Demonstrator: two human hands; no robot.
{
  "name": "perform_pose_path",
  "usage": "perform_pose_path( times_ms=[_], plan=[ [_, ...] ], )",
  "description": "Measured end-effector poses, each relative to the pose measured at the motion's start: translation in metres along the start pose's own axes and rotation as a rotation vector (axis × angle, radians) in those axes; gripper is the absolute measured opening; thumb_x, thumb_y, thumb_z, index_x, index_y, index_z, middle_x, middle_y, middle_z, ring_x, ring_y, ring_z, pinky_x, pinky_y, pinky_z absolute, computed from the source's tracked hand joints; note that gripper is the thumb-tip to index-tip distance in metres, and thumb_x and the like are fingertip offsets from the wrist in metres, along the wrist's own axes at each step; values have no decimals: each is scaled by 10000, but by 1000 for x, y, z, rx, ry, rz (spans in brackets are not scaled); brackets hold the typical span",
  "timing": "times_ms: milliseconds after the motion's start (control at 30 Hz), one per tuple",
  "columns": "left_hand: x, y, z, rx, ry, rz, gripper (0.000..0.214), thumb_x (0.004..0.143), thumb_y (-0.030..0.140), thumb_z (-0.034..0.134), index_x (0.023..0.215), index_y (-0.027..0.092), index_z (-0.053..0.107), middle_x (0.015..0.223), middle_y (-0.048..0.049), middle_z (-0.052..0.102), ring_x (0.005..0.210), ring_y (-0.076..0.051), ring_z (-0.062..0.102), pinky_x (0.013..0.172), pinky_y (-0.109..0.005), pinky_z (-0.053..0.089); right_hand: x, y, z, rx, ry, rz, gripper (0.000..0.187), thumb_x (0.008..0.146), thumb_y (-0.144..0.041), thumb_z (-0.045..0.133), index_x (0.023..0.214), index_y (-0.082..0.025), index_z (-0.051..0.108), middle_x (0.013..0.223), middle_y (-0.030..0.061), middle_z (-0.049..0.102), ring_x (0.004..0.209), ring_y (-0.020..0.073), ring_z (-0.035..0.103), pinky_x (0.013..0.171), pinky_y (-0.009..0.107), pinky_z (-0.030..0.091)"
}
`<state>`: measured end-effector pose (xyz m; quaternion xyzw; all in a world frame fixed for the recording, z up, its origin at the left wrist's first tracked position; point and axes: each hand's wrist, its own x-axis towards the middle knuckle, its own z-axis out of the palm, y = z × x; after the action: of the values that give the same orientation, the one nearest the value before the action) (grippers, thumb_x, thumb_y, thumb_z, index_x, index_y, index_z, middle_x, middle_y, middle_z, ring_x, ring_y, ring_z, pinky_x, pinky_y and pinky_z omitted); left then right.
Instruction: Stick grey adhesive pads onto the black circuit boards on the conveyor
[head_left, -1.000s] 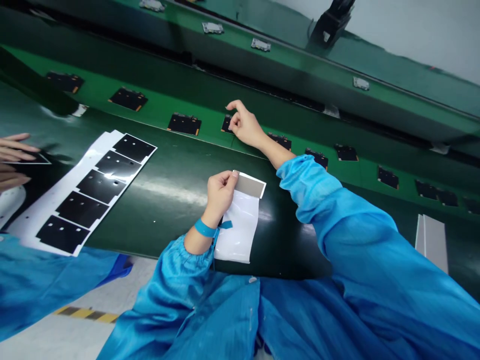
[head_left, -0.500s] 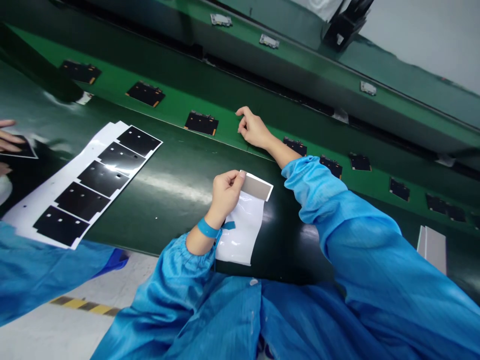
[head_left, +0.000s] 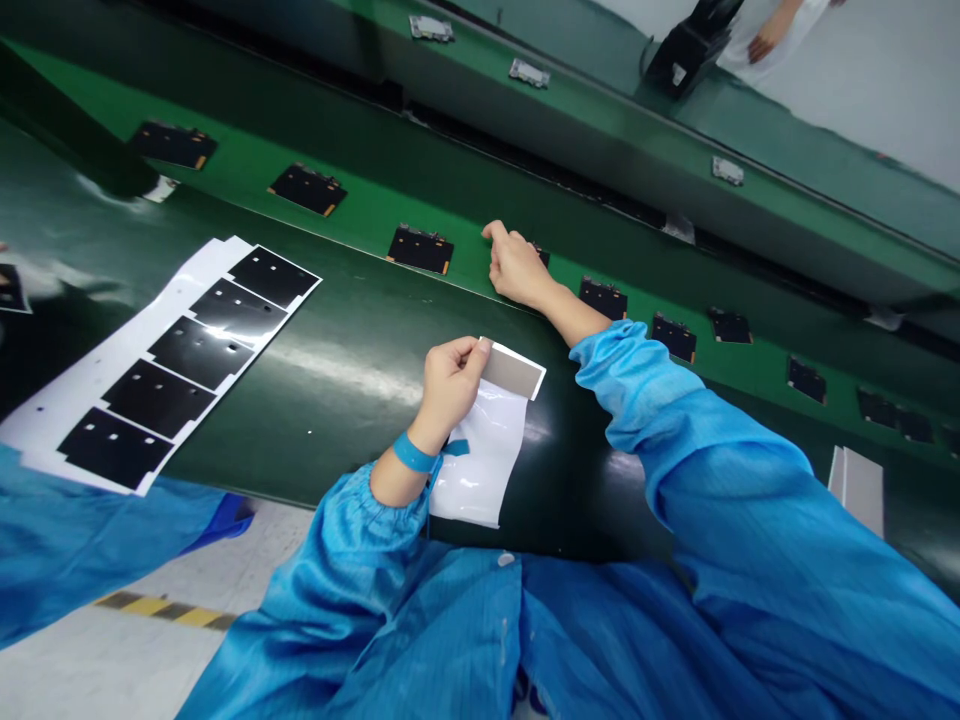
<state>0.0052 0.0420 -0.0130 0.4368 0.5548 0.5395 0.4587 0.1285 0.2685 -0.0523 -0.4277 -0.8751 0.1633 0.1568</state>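
Observation:
My left hand [head_left: 448, 382] pinches the top left corner of a white backing sheet [head_left: 484, 455] that carries one grey sticker [head_left: 513, 373] at its upper end; the sheet lies on the dark green table [head_left: 337, 400]. My right hand [head_left: 516, 266] reaches out to the green conveyor belt [head_left: 352, 160] and presses down on a small black board [head_left: 538, 254], most of which it hides. Other black boards [head_left: 420, 249] ride the belt on both sides of that hand.
A long white sheet with several black square films [head_left: 161, 365] lies on the table to the left. A co-worker's blue sleeve [head_left: 90, 550] fills the lower left. Grey strips [head_left: 859, 490] lie at the right. Another person's hand [head_left: 765, 40] shows at top right.
My right hand has lowered from a raised pinch onto the black board on the belt. The boards have drifted right. The co-worker's fingers at the left edge have left the view.

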Motion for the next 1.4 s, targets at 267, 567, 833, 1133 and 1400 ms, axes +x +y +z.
perform_pose_path(
  times_ms=[267,567,833,1133,1400],
  plan=[
    [-1,0,2,-4,-13,-4,498,909,553,656,594,193,515,581,22,362,584,-127,330,553,-290,231,15,-15,-21,4,61,11,491,935,-335,766,1302,-160,492,1318,174,529,1297,359,527,1074,633,478],
    [1,2,0,9,1,10,527,890,597,667,585,200,501,569,28,344,581,-128,317,544,-288,237,56,-95,8,347,-252,39,140,873,-107,650,798,-188,564,745,4,588,728,156,537,766,317,474],
    [-1,2,5,-20,-31,34,510,931,555,643,593,204,492,568,29,357,562,-125,321,522,-284,246,39,-53,-1,142,-160,-121,307,817,-119,742,1024,-224,541,913,16,655,859,216,590,862,361,452],
    [-1,4,3,-7,-31,17,520,921,571,646,589,203,487,572,29,353,574,-126,310,538,-290,238,51,-55,1,445,-142,160,141,844,-157,724,782,-183,599,665,5,603,672,155,530,733,331,497],
    [-1,4,3,15,-35,23,504,920,567,628,601,203,485,580,32,342,579,-124,319,546,-290,228,38,-61,-13,407,-187,282,96,779,-100,746,770,-140,659,599,0,579,614,142,529,691,319,531]
  ],
)
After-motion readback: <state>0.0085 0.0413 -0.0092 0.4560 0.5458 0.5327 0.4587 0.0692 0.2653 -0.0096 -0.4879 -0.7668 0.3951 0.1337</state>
